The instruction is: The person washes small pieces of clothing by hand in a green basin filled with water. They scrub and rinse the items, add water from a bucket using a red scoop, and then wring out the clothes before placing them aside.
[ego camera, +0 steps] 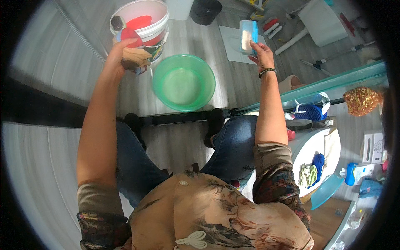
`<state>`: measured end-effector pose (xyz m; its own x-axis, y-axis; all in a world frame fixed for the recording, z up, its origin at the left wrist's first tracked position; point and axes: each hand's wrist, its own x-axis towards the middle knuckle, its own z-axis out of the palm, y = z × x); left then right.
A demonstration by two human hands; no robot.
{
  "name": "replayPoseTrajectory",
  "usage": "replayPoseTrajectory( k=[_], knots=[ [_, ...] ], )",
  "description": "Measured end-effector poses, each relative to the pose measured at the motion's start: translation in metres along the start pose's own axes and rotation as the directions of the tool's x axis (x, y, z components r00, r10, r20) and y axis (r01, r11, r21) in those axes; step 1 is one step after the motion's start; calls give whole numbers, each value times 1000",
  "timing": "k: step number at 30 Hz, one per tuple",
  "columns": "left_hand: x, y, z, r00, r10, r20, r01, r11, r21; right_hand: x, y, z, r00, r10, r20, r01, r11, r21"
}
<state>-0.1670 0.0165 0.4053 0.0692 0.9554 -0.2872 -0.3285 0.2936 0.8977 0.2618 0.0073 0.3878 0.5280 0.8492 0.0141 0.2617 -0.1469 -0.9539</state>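
My left hand point(117, 54) grips a bundle of cloth items point(136, 55) in red, tan and dark colours; their exact kind is hard to make out. The bundle is at the near side of a white plastic bucket point(140, 33), which has something red inside. In my right hand point(262, 54) is a translucent blue plastic box point(249, 36), with a pale block showing through its side. Between my two hands, a translucent green plastic basin point(184, 82) rests on the floor, with no cloth in it.
A black sill point(175, 118) crosses the floor at my feet. To the right runs the edge of a glass panel point(331, 76). Farther off are a black bin point(205, 12), a square floor plate point(229, 43) and brushes point(272, 27). A white toilet point(312, 147) holds cloths on its lid.
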Motion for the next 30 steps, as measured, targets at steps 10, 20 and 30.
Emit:
replayPoseTrajectory(
  k=[10,20,30],
  knots=[
    [5,-3,-5,986,-72,150,81,995,-58,-8,3,32,976,-192,105,218,895,-390],
    [-9,4,-4,947,78,312,3,968,-253,-63,-41,69,846,-425,322,533,655,-535],
    [-19,6,-5,917,66,393,-24,994,-110,-93,-57,86,631,-502,591,764,537,-359]
  ],
)
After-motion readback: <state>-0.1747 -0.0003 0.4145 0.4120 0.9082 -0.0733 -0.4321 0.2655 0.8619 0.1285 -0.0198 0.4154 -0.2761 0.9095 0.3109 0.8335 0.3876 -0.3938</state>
